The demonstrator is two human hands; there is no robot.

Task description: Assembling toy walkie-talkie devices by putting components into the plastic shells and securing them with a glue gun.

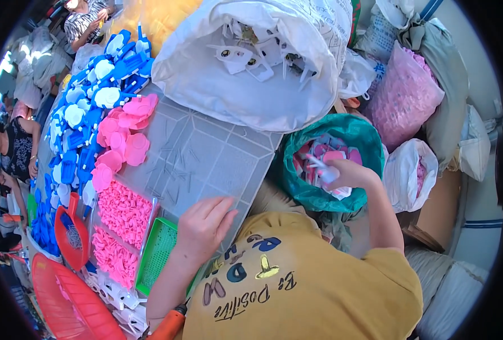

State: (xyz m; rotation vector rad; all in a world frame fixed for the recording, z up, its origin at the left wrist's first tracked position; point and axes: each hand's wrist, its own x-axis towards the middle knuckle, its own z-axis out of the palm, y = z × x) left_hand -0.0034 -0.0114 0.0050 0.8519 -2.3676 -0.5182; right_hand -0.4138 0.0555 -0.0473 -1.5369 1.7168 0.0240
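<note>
My left hand (204, 228) is over the near edge of the grey tabletop (217, 170), fingers loosely bent and thumb apart, with nothing visible in it. Thin metal pins (175, 161) lie scattered beyond it. My right hand (346, 174) is inside the mouth of a green plastic bag (296, 187), closed around a white plastic piece (322, 169) with a narrow end sticking out. Pink, white and bluish plastic parts (333, 148) fill the bag beneath that hand. Its fingertips are partly hidden.
A white sack (206, 85) of white parts opens onto the table. To the left are blue-and-white parts (73, 136), pink discs (129, 127), a tray of small pink pieces (121, 209), a green basket (158, 249) and a red scoop (70, 238). An orange-handled tool (169, 323) lies by my left forearm.
</note>
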